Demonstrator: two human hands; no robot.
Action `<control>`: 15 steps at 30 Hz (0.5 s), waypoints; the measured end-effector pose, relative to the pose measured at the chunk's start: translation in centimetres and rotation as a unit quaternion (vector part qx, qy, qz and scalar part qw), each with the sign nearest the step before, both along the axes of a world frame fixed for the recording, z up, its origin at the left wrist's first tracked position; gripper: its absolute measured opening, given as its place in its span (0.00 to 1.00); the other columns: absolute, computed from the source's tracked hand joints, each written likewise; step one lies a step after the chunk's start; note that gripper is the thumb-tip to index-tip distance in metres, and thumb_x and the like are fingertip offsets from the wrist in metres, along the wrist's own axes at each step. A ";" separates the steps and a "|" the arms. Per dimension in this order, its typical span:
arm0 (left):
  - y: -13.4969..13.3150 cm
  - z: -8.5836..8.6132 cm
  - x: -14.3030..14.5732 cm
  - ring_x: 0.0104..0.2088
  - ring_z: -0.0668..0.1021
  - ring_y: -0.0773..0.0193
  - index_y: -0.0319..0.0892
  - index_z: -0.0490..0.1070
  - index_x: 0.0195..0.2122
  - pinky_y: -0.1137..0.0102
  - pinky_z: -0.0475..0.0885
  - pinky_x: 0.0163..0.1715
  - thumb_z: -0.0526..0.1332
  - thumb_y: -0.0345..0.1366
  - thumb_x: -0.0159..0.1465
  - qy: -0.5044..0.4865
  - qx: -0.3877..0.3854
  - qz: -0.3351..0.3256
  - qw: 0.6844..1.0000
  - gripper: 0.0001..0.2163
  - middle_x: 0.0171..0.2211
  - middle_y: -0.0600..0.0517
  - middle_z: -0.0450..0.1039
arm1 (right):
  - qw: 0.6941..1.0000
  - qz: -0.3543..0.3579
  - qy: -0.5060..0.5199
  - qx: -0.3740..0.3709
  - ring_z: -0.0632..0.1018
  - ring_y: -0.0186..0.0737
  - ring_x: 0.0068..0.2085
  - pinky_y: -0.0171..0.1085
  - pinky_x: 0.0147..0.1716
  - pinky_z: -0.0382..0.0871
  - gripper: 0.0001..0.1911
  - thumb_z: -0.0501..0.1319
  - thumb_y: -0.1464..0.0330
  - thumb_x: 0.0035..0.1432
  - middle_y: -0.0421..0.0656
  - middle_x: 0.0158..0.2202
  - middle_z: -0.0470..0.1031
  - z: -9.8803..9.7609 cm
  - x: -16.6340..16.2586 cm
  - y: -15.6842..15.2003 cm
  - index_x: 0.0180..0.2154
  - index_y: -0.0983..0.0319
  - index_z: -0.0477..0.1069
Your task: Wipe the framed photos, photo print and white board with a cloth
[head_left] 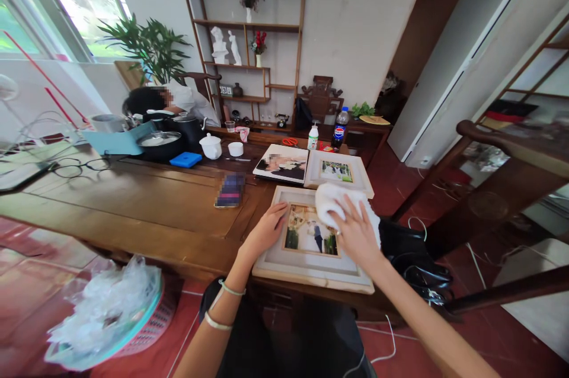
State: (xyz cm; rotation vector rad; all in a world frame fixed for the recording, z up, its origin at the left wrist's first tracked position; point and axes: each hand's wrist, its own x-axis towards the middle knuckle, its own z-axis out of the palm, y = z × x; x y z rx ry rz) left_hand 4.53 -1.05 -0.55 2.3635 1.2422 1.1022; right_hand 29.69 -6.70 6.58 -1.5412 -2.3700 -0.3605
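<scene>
A picture frame (275, 265) with a pale wooden border and a wide light mat lies flat at the table's near edge, around a photo (306, 230) of a couple. My left hand (268, 227) rests on its left side, fingers stretched out towards the photo. On the upper right part of the frame, my right hand (359, 239) presses a white cloth (335, 194), its fingers spread over the bunched fabric. The cloth hides that corner. Just behind lie a second framed photo (362, 179) and a photo panel (278, 172).
A phone (230, 190), white lidded pot (210, 146), blue box (185, 159) and glasses (75, 167) are on the wooden table (178, 206). Bottles (340, 127) stand behind the frames. A basket of plastic bags (146, 322) sits on the floor left. A person (191, 102) leans over beyond the table.
</scene>
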 end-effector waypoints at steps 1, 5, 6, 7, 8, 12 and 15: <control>0.0 0.0 0.0 0.58 0.68 0.58 0.39 0.67 0.53 0.57 0.63 0.58 0.51 0.28 0.63 0.000 -0.001 0.000 1.000 0.18 0.55 0.43 0.67 | 1.000 -0.007 -0.004 0.003 0.48 0.52 0.66 0.57 0.61 0.38 0.30 0.53 0.81 0.45 0.49 0.61 0.60 0.0 0.7 1.2 0.52 0.62 0.68; -0.1 0.2 0.0 0.58 0.68 0.58 0.39 0.67 0.53 0.57 0.63 0.58 0.50 0.26 0.63 0.007 -0.001 0.002 1.000 0.18 0.55 0.43 0.68 | 0.999 0.002 -0.008 -0.037 0.50 0.52 0.65 0.59 0.60 0.44 0.31 0.51 0.82 0.45 0.47 0.62 0.60 -0.6 2.1 3.0 0.53 0.61 0.68; 0.0 0.2 0.0 0.58 0.68 0.58 0.38 0.67 0.53 0.57 0.63 0.58 0.50 0.26 0.63 0.007 -0.002 0.003 1.000 0.18 0.55 0.43 0.68 | 0.999 0.014 -0.011 -0.051 0.51 0.52 0.65 0.59 0.60 0.43 0.31 0.52 0.82 0.45 0.47 0.62 0.60 -0.7 2.0 2.5 0.52 0.61 0.68; 0.0 0.1 0.0 0.58 0.68 0.58 0.38 0.67 0.53 0.57 0.63 0.58 0.50 0.27 0.63 0.007 -0.002 0.003 1.000 0.18 0.55 0.43 0.68 | 0.997 0.027 -0.015 -0.067 0.51 0.52 0.65 0.59 0.60 0.42 0.31 0.52 0.82 0.45 0.47 0.62 0.60 -0.8 1.7 1.6 0.52 0.61 0.69; 0.0 0.1 0.0 0.58 0.68 0.58 0.38 0.67 0.53 0.57 0.63 0.58 0.50 0.27 0.63 0.005 -0.002 0.003 1.000 0.18 0.55 0.43 0.68 | 0.995 0.042 -0.017 -0.086 0.52 0.52 0.65 0.58 0.61 0.40 0.31 0.53 0.82 0.44 0.46 0.62 0.60 -0.7 1.3 0.4 0.52 0.61 0.69; 0.1 -0.1 0.0 0.58 0.68 0.57 0.39 0.67 0.54 0.56 0.62 0.59 0.51 0.28 0.63 -0.002 -0.001 0.000 1.000 0.18 0.55 0.43 0.67 | 0.978 0.113 -0.002 -0.173 0.52 0.50 0.65 0.57 0.62 0.39 0.32 0.54 0.80 0.44 0.43 0.63 0.57 0.1 -0.7 -5.4 0.53 0.57 0.68; 0.1 -0.1 -0.1 0.58 0.67 0.57 0.38 0.67 0.53 0.57 0.62 0.59 0.50 0.28 0.64 -0.001 -0.008 0.000 1.000 0.17 0.56 0.42 0.67 | 0.961 0.185 0.008 -0.207 0.49 0.49 0.66 0.54 0.63 0.40 0.31 0.55 0.79 0.45 0.42 0.65 0.53 0.7 -1.5 -8.1 0.53 0.56 0.67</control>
